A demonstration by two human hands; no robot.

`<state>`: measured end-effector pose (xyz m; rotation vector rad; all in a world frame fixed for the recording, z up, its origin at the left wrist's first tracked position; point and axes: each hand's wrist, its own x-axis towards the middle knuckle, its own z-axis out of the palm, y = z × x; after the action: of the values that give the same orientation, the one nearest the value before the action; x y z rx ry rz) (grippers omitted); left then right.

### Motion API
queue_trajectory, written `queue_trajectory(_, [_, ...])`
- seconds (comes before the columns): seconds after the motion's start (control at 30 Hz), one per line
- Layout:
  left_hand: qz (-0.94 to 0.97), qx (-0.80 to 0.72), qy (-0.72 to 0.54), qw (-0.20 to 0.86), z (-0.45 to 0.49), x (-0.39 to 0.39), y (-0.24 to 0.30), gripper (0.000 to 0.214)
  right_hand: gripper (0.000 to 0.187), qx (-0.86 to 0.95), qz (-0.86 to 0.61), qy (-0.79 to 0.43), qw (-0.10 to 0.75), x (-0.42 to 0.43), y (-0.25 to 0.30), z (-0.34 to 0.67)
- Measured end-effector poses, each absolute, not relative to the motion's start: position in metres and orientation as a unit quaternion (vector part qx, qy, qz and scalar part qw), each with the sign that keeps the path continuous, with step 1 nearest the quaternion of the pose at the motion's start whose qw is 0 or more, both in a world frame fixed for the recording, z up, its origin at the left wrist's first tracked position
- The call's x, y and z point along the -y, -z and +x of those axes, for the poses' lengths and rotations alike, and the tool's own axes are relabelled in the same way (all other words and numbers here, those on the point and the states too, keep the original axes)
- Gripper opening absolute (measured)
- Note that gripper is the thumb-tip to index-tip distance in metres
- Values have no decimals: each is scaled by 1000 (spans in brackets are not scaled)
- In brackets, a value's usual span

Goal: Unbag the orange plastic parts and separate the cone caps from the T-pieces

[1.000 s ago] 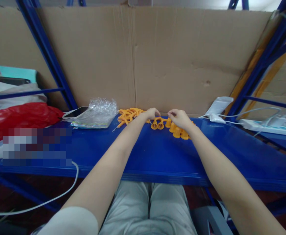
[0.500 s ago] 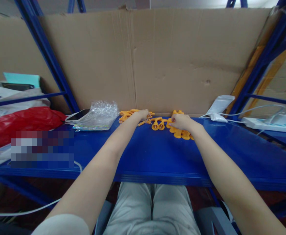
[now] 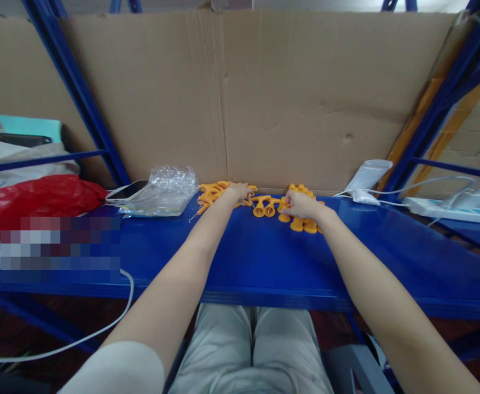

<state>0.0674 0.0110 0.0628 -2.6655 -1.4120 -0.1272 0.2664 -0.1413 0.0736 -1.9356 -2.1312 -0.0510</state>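
Observation:
Against the cardboard, my left hand (image 3: 240, 191) rests on a loose pile of orange-yellow plastic pieces (image 3: 210, 195) with thin metal chains among them. Its fingers look stretched out over the pile, though they are small in view. My right hand (image 3: 299, 203) is closed, thumb and fingers pinching a yellow plastic piece (image 3: 283, 210) with a round end. Several similar yellow round-ended pieces (image 3: 298, 224) stand under and around this hand. Between my hands lie two yellow pieces with round open ends (image 3: 264, 209), metal showing inside them.
A blue metal shelf top (image 3: 256, 257) carries everything, with cardboard (image 3: 272, 98) behind it. To the left are a clear plastic bag (image 3: 163, 194), a phone (image 3: 131, 190) and a red bag (image 3: 42, 202). A white cable and power strip (image 3: 449, 210) lie to the right.
My left hand has shifted slightly within the pile, its fingers now looking less curled. My right hand has moved a little to the left and down among the round-ended pieces.

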Motion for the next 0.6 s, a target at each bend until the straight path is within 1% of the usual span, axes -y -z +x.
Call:
queue_trajectory(0.13, [-870,487,28,76,73,-11,-67,42,22,738,-658,-2,152,141,-72,267])
queue_trajectory(0.33, [-872,470,79,113,66,-2,-68,36,21,735,-662,4,147,140,-70,262])
queue_trajectory(0.47, [-857,477,148,124,60,0,-75,44,22,742,-657,17,134,140,-70,262])
queue_trajectory(0.6, [-845,466,238,106,54,-1,-85,48,21,741,-663,15,107,140,-70,260])
